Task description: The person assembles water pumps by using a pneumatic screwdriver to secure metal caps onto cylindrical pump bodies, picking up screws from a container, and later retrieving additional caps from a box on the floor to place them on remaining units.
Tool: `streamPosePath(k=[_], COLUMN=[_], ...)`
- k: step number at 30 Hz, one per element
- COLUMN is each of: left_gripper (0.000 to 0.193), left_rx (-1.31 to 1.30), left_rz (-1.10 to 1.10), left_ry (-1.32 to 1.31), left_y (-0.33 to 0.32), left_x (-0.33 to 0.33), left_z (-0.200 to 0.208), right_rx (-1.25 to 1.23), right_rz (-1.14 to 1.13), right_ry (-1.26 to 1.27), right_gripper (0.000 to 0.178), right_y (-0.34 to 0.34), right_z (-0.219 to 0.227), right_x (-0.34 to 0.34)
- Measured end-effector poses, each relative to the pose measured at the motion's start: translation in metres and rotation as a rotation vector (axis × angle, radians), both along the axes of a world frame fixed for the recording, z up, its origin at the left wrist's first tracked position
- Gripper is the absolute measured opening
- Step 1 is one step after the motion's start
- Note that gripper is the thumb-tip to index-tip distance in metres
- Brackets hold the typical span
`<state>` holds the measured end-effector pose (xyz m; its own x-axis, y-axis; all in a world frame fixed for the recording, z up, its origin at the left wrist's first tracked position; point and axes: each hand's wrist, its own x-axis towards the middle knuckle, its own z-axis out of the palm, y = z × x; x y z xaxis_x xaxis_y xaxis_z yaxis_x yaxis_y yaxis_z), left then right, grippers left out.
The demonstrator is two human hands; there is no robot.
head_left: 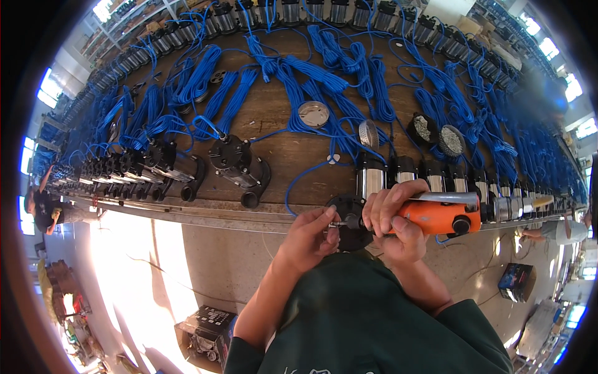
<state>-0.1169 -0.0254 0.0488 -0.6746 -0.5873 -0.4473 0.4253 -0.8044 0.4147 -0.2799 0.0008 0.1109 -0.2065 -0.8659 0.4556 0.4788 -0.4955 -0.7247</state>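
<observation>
An orange power screwdriver (436, 217) lies sideways in my right hand (393, 215), its fingers wrapped round the front of the body. The tool points left. Beside its front end, my left hand (309, 235) pinches a small thin metal piece (337, 224), seemingly a screw or a driver bit; I cannot tell which. Both hands are over the round black end (346, 204) of a steel pump at the bench's near edge. My fingers hide part of that end. Behind it shows a shiny steel pump body (372, 176).
Steel pumps with black tops (235, 161) stand along the near edge, left and right. Blue cable bundles (314, 71) cover the wooden bench (274, 149). A metal dish (313, 115) and bowls of small parts (451, 141) sit among them. An open carton (205, 336) stands on the floor.
</observation>
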Motion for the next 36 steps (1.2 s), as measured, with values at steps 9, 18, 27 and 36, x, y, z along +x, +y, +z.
streamPosePath(k=[9,18,27,36], left_gripper=[0.019,0.032,0.035,0.034], left_rx=[-0.295,-0.141,-0.888,-0.898], left_rz=[0.05,-0.026,-0.421,-0.483], left_ry=[-0.107,0.062,-0.554,-0.519], left_y=[-0.011,-0.023,-0.064,-0.081], left_x=[-0.017,-0.009,-0.009,-0.007], left_z=[-0.003,0.004,0.005,-0.017], right_rx=[-0.052,-0.072,0.161,0.261], right_rz=[-0.147,-0.318,-0.284,-0.175], right_ry=[0.044,0.106,0.201,0.329], right_gripper=[0.027,0.03,0.028,0.024], right_y=[-0.008,-0.016,-0.028,-0.036], right_z=[-0.005,-0.006,-0.033,-0.055], right_x=[-0.002,-0.001,-0.003,0.0])
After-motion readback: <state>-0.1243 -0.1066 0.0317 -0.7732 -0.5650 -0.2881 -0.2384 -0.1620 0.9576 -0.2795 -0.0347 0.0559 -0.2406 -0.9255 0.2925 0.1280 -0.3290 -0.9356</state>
